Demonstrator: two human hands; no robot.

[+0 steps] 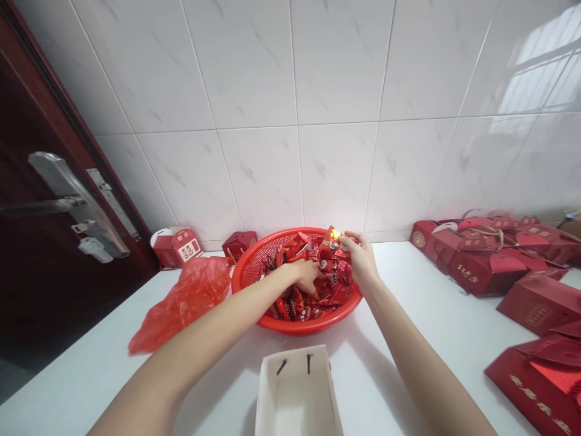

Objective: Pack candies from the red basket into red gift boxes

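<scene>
A red plastic basket (295, 327) on the white table holds a heap of small, shiny red wrapped candies (297, 303). My left hand (305, 275) reaches into the heap, its fingers bent down among the wrappers and the fingertips partly hidden. At the basket's right rim, my right hand (362, 257) pinches a red candy packet (330, 241) with a bright gold glint. In front of the basket stands an open box (297, 393) with a white inside and two dark slits in its far wall.
A crumpled red plastic bag (186, 303) lies left of the basket. Small red gift boxes (177, 247) stand by the wall, and several more red boxes (488, 269) crowd the right side. A dark door (45, 242) is at the left.
</scene>
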